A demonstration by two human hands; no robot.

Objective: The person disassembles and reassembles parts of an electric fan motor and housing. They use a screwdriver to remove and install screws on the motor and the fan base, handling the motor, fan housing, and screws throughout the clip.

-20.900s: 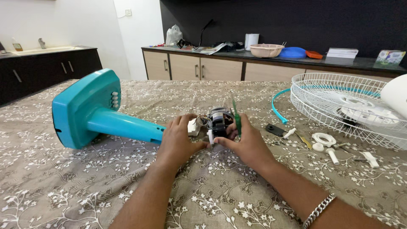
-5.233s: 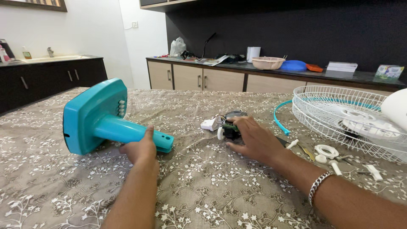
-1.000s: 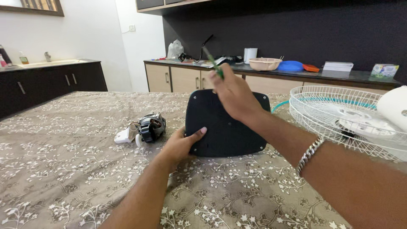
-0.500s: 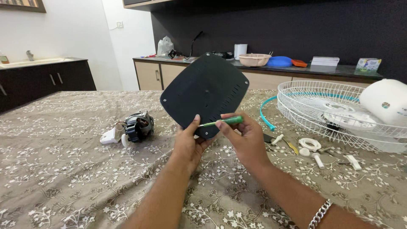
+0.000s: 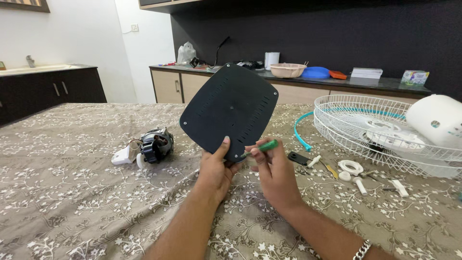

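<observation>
The black base plate [image 5: 230,110], a rounded square with rows of slots, stands upright at the centre of the frame, pinched at its lower edge by the left hand [image 5: 215,171], thumb on the face. The right hand [image 5: 273,172] is closed around a green-handled screwdriver [image 5: 262,147] whose tip meets the plate's lower corner. Half a second ago the tool lay across the plate's bottom edge; a second ago the plate still rested low against the worktop [image 5: 72,202], so it has been lifted and the driver brought to a corner fixing. Left of centre lies the motor [image 5: 155,144]. At right sit the white fan guard [image 5: 380,130] and loose screws [image 5: 358,183]. On the back counter, upper right: a flat white box [image 5: 366,72] and a small pale green carton [image 5: 415,77].
</observation>
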